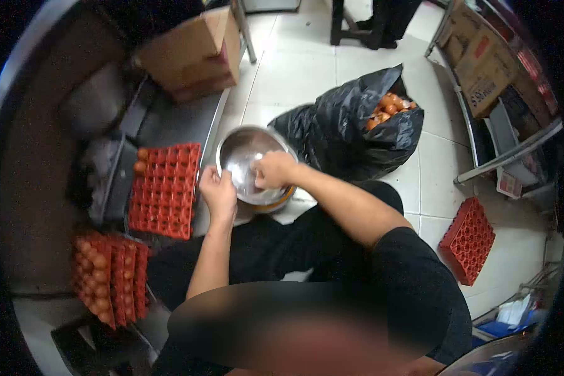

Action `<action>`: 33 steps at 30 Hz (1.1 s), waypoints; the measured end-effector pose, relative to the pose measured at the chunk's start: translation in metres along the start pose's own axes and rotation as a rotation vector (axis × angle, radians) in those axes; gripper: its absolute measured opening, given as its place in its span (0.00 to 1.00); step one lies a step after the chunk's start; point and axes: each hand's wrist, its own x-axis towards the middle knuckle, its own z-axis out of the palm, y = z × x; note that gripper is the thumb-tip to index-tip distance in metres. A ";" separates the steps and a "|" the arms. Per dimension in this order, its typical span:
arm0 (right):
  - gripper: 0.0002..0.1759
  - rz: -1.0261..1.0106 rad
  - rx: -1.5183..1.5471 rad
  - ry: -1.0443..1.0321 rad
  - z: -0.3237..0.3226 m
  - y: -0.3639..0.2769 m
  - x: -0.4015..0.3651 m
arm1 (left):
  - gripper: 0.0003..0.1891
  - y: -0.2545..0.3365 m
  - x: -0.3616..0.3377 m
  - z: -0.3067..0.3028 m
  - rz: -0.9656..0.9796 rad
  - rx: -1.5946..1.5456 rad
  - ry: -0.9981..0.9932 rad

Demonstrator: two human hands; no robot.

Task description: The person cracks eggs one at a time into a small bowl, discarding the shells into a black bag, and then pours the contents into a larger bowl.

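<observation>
A shiny metal bowl (247, 135) stands in front of my knees, with a yellow-orange edge (287, 195) showing at its lower right. My left hand (219, 191) is at the bowl's left rim, fingers curled in; what they hold, if anything, is hidden. Over the bowl's inside, my right hand (274, 170) is closed, and its contents cannot be made out. Left of the bowl lies a red egg tray (164, 191) with a few brown eggs (141, 161) at its upper left corner. Below it, several trays filled with brown eggs (93, 276) stand stacked and tilted.
A black plastic bag (351, 128) of eggshells (391, 108) sits on the tiled floor beyond the bowl. Stacked red trays (469, 241) lie at right. A cardboard box (191, 56) rests on the left metal shelf (175, 116). Another person's legs (391, 22) show at the top.
</observation>
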 end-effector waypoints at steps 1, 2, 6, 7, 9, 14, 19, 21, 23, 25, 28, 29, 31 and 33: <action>0.20 -0.010 0.023 -0.007 0.000 0.002 0.001 | 0.03 -0.003 0.001 0.000 -0.004 -0.003 0.003; 0.21 0.006 -0.005 -0.034 0.003 0.006 0.007 | 0.03 -0.001 0.000 0.002 0.004 -0.022 0.001; 0.18 -0.037 0.100 -0.039 0.010 0.016 0.009 | 0.02 -0.017 0.002 -0.004 -0.007 0.044 -0.007; 0.21 -0.032 0.122 -0.059 0.008 0.017 0.008 | 0.01 -0.006 0.000 -0.001 -0.035 0.039 -0.011; 0.29 0.012 0.205 -0.101 0.005 0.019 0.003 | 0.01 -0.006 0.000 0.001 -0.045 0.090 0.004; 0.40 0.103 0.348 -0.195 -0.011 0.025 0.005 | 0.04 -0.006 -0.002 0.005 -0.073 0.045 0.001; 0.35 0.160 0.529 -0.039 -0.026 0.025 -0.005 | 0.02 -0.017 0.001 0.003 -0.049 0.052 -0.006; 0.32 0.201 0.456 -0.023 -0.031 0.023 -0.008 | 0.03 -0.017 0.002 0.001 -0.025 0.045 -0.016; 0.30 0.234 0.427 0.093 -0.025 0.027 -0.008 | 0.02 -0.011 0.002 -0.002 0.026 0.144 -0.048; 0.30 0.235 0.434 0.143 -0.022 0.031 -0.008 | 0.02 -0.007 0.000 0.001 0.097 0.149 -0.037; 0.34 0.174 0.474 0.252 -0.022 0.034 -0.010 | 0.03 0.004 -0.002 0.000 0.234 0.280 -0.038; 0.34 0.177 0.480 0.265 -0.021 0.035 -0.009 | 0.04 0.008 -0.003 -0.002 0.298 0.405 -0.046; 0.35 0.203 0.407 0.287 -0.023 0.033 -0.009 | 0.04 0.009 -0.004 -0.003 0.401 0.483 -0.048; 0.30 0.220 0.408 0.293 -0.024 0.031 -0.012 | 0.04 0.011 -0.005 -0.003 0.508 0.559 -0.045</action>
